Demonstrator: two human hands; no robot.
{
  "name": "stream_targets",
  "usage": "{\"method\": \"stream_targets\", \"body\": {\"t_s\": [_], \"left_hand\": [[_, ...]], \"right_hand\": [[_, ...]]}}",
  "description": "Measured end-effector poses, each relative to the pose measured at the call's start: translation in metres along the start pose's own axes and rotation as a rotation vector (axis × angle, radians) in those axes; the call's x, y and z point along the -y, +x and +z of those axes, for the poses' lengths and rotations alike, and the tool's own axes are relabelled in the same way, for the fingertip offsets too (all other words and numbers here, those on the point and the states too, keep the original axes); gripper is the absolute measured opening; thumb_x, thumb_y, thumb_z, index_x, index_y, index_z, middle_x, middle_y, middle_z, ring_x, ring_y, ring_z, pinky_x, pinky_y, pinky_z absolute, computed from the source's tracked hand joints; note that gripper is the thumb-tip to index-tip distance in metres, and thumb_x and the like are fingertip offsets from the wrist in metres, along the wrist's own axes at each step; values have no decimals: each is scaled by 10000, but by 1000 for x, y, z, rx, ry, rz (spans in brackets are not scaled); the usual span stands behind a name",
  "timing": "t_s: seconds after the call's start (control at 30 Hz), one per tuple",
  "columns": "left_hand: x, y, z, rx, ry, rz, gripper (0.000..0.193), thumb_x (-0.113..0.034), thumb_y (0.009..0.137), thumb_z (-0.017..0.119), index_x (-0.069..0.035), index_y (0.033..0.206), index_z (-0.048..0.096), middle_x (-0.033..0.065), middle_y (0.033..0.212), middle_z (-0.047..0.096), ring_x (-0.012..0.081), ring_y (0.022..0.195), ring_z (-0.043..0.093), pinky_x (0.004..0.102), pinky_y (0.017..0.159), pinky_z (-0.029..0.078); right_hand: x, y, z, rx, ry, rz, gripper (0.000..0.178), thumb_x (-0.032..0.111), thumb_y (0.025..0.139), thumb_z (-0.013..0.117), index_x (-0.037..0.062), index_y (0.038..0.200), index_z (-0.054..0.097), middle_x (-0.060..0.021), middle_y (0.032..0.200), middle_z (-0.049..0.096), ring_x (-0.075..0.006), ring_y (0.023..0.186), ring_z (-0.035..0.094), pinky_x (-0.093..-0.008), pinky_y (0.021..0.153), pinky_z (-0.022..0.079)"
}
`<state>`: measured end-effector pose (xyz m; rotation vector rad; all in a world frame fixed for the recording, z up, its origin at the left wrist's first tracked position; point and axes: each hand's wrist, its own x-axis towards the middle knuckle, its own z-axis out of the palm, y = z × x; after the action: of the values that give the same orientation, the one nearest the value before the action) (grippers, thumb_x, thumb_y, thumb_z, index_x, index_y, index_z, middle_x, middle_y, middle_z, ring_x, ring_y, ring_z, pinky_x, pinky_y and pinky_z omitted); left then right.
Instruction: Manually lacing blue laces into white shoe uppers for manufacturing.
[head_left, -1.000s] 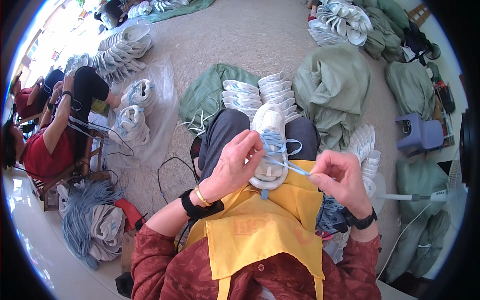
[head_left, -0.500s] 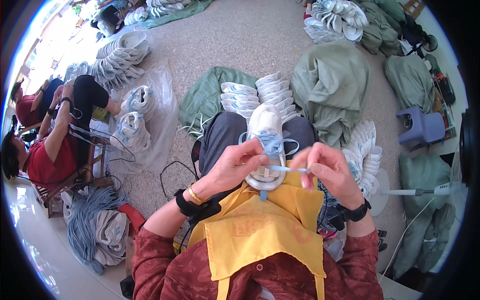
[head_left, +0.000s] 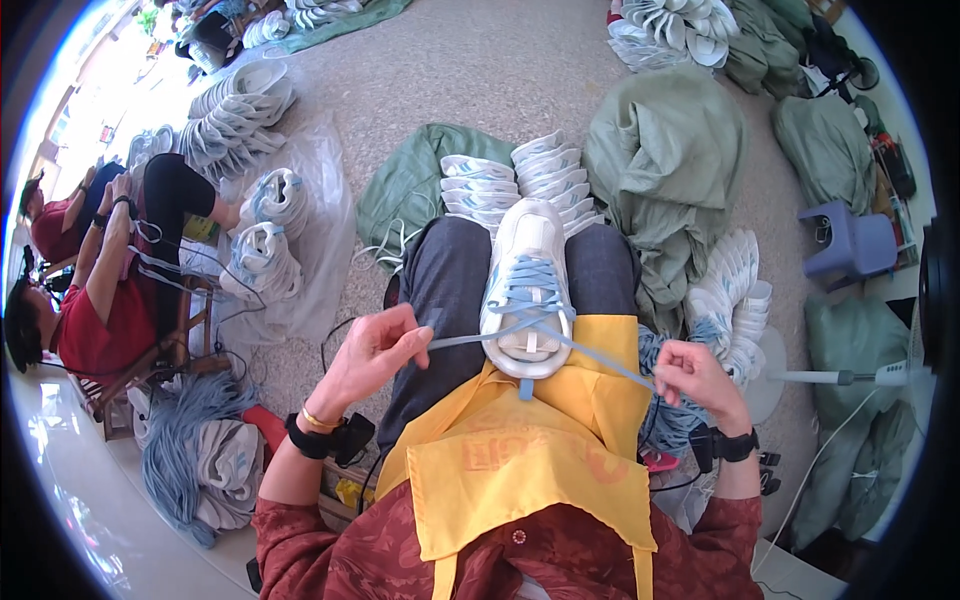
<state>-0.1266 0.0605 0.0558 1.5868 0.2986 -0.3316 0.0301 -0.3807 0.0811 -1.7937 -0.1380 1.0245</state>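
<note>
A white sneaker (head_left: 529, 232) rests between my knees, its toe pointing away from me and its heel against my yellow apron (head_left: 520, 470). Light blue lace (head_left: 532, 285) criss-crosses up its front. The two lace ends cross over the shoe's opening and run out taut to either side. My left hand (head_left: 378, 350) pinches one end, left of the shoe. On the other side, my right hand (head_left: 692, 378) is closed on the other end, near the apron's right edge.
Stacked white shoes (head_left: 480, 190) stand beyond my knees, by green sacks (head_left: 665, 140). More shoes (head_left: 735, 300) and blue laces (head_left: 675, 400) lie at my right, near a purple stool (head_left: 848, 243). Two people in red (head_left: 110, 325) sit at left; laces (head_left: 180, 440) hang below them.
Both hands have moved apart, left and right, drawing the lace ends out straight. The loose loops over the shoe have gone, and the lacing now lies flat.
</note>
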Motion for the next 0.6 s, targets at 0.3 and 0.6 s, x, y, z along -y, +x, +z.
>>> {"method": "stream_targets", "body": {"t_s": [0.3, 0.6], "left_hand": [[-25, 37, 55, -341, 684, 629, 282, -13, 798, 789, -10, 1011, 605, 96, 1046, 608, 258, 927, 598, 344, 696, 512], [-20, 66, 63, -230, 611, 717, 144, 81, 902, 607, 9, 1014, 550, 124, 910, 558, 296, 838, 570, 356, 720, 478]], "right_hand": [[56, 56, 91, -328, -517, -628, 207, 74, 848, 796, 2, 975, 650, -73, 892, 668, -148, 566, 609, -288, 537, 472], [66, 81, 91, -28, -60, -317, 58, 37, 971, 681, -7, 991, 649, -42, 833, 698, -85, 624, 613, -241, 558, 484]]}}
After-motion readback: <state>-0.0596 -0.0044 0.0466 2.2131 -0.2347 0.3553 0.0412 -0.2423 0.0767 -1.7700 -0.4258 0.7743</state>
